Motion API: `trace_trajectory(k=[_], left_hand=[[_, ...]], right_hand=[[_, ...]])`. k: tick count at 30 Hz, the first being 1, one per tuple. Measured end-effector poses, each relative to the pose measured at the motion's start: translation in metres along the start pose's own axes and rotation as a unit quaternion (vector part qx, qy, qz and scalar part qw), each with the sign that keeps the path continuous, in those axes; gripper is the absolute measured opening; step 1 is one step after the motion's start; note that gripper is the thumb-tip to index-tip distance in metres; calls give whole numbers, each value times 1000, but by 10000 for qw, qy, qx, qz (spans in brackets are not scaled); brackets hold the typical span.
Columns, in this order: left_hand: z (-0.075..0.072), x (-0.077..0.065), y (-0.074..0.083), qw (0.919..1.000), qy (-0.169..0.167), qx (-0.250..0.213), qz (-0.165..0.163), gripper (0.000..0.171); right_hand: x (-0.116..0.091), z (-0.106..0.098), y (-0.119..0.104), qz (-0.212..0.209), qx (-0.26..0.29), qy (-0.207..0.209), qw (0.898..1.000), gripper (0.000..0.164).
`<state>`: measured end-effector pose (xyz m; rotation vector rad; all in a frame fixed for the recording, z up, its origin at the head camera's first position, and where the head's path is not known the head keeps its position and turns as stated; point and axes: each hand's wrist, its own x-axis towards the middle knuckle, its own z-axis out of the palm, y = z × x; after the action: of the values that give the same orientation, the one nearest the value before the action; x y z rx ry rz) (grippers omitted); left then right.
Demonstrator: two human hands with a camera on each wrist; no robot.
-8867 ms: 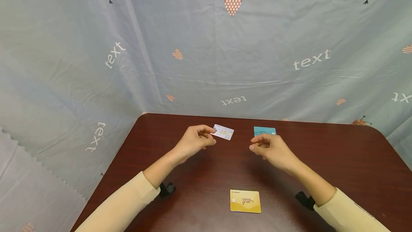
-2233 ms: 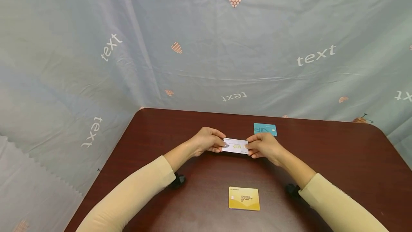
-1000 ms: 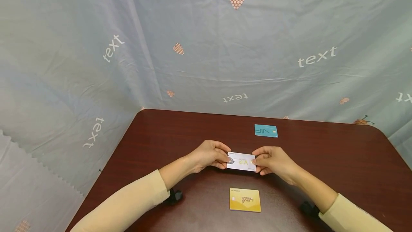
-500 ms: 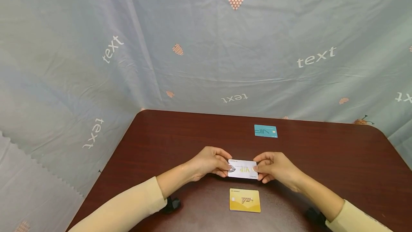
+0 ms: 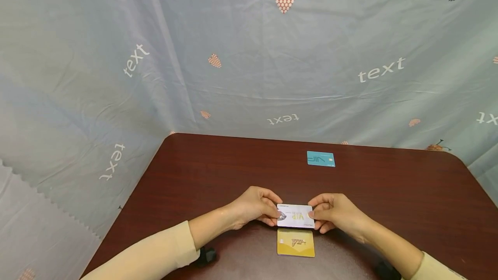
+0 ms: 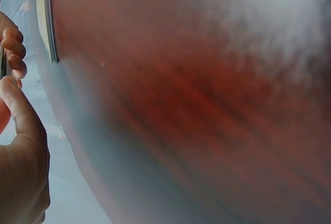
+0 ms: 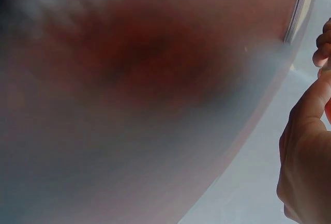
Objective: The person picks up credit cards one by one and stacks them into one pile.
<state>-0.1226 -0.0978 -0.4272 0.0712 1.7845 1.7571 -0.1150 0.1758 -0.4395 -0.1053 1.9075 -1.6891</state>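
A white VIP card [image 5: 295, 216] is held level between both hands in the head view, its printed face up. My left hand [image 5: 254, 206] pinches its left end between thumb and fingers. At the opposite end my right hand [image 5: 338, 213] pinches it the same way. Just in front of the white card lies a small stack of cards with a gold card [image 5: 295, 243] on top; the white card's near edge comes right up to its far edge. In the left wrist view the stack [image 6: 45, 22] shows some thickness on the tabletop.
A teal VIP card [image 5: 320, 159] lies near the back of the dark red-brown table [image 5: 218, 159]. Behind and to the left hangs a grey-blue printed curtain [image 5: 249, 77]. Black straps [image 5: 206, 256] sit at the wrists.
The white card, first lying at the back, was picked up by the left hand and gripped by the right too. Both hands have carried it toward the gold card. The teal card stays put.
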Motion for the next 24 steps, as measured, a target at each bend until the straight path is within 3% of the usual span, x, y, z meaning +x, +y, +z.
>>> trace_trajectory(k=[9, 24], left_hand=[[6, -7, -5, 10000, -13, -3, -70, 29], [17, -14, -16, 9987, 38, 505, 29, 27]], right_hand=[[-9, 2, 2, 141, 29, -217, 9997, 43], [-14, 7, 10, 169, -244, -541, 9981, 32]])
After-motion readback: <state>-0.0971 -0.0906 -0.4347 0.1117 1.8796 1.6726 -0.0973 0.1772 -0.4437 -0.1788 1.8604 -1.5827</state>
